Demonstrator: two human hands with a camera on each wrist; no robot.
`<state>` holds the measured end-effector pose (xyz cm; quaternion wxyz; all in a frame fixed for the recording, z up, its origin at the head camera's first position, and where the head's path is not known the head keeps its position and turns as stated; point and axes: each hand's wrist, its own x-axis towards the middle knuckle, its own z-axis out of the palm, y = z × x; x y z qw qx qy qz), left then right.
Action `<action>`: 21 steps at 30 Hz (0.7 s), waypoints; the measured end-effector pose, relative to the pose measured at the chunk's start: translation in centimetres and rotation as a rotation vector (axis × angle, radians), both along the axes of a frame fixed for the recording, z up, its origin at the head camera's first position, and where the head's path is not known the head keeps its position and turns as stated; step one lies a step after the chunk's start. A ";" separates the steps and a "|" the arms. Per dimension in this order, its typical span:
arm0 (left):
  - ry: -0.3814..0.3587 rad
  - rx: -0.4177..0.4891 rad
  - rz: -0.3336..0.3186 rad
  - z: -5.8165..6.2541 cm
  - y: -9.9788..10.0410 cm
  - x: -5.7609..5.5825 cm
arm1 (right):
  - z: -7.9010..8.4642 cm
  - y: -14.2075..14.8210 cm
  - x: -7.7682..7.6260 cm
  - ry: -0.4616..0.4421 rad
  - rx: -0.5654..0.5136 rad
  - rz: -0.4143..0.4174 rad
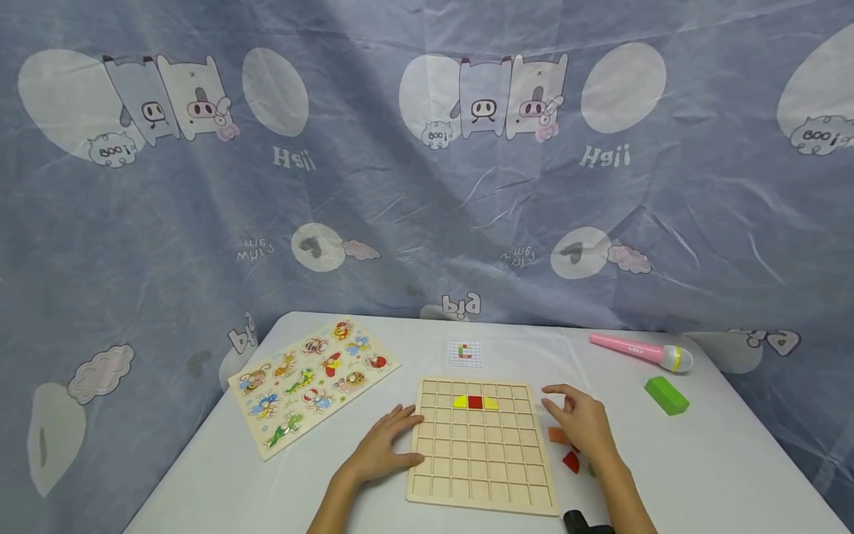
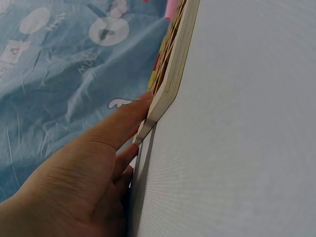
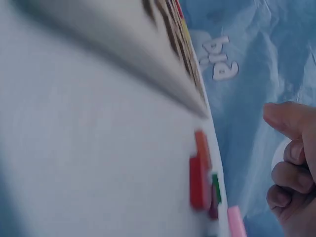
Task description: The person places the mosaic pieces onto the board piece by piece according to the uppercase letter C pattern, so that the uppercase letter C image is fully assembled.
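A blue curtain (image 1: 373, 185) backs the white table (image 1: 227, 489). The spread left hand (image 1: 383, 447) touches the gridded wooden board (image 1: 477, 451); the right hand (image 1: 582, 419) gapes.

Surface (image 1: 267, 482): white covering, slight creases toward the back. Puzzle (image 1: 313, 386) at back left: pale wooden board, set at a slant, bearing coloured insect figures in rows. Microphone (image 1: 642, 351) at back right: lying on its side, pink handle toward the left, silvery head with yellow band toward the right; a pink part also shows at the frame edge in both wrist views. Block (image 1: 667, 395): bright green, oblong, lying obliquely just in front of the microphone, apart from it. Curtain (image 1: 427, 193): blue-grey, wrinkled, behind the surface and at both sides; printed with pig figures, pale ovals, pinkish clouds and lettering, some inverted.
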<state>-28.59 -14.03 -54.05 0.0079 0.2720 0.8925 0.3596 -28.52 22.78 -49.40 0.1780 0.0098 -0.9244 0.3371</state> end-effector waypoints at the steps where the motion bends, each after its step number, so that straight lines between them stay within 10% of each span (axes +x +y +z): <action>1: 0.000 0.001 0.000 0.0 0.0 0.0 | -0.2 0.6 0.2 -0.013 -0.005 -0.019; 11: 0.003 0.001 0.000 -0.1 0.0 0.1 | -2.1 4.6 0.8 -0.126 -0.022 -0.129; 21: -0.012 0.004 -0.002 -0.1 -0.1 0.0 | -3.3 6.0 0.7 -0.240 0.028 -0.060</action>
